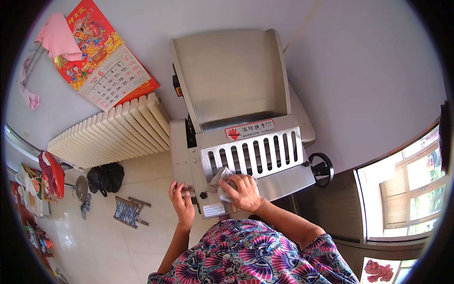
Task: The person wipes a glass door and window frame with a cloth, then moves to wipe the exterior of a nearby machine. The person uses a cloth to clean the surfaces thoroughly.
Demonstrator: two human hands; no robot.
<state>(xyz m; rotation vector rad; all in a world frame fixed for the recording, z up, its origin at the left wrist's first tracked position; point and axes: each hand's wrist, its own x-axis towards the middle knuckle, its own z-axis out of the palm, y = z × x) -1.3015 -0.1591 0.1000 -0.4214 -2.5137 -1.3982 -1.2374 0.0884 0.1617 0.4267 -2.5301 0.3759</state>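
A stainless-steel dough-pressing machine stands before me, with a broad feed tray on top and a slotted metal guard below a red-and-white warning label. In my right hand is a crumpled pale cloth, pressed against the metal front at the guard's lower left edge. My left hand rests with spread fingers at the machine's left side panel, with nothing seen in it. A small black knob lies between the two hands. On the machine's right side sits a black handwheel.
A white radiator runs along the wall at left, under a red wall calendar and a pink cloth. A folding stool and a black plastic bag are on the tiled floor. A window is at right.
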